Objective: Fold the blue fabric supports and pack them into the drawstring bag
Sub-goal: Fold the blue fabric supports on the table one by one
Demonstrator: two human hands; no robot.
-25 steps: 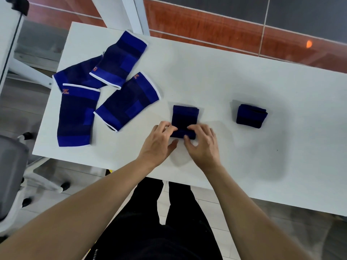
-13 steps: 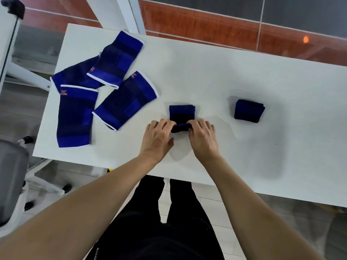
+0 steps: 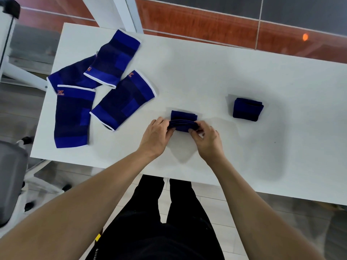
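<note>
Fold rolled further; hands (image 3: 185,135) pinch support (image 3: 183,121); flat supports (image 3: 105,87) left.

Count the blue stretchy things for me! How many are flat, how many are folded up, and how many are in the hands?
Flat, unfolded supports: 4
Folded support lying alone: 1
Support held by the left hand and right hand: 1
Total: 6

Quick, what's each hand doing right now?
Left hand: closed on the half-folded support.
Right hand: closed on the same support.
</note>
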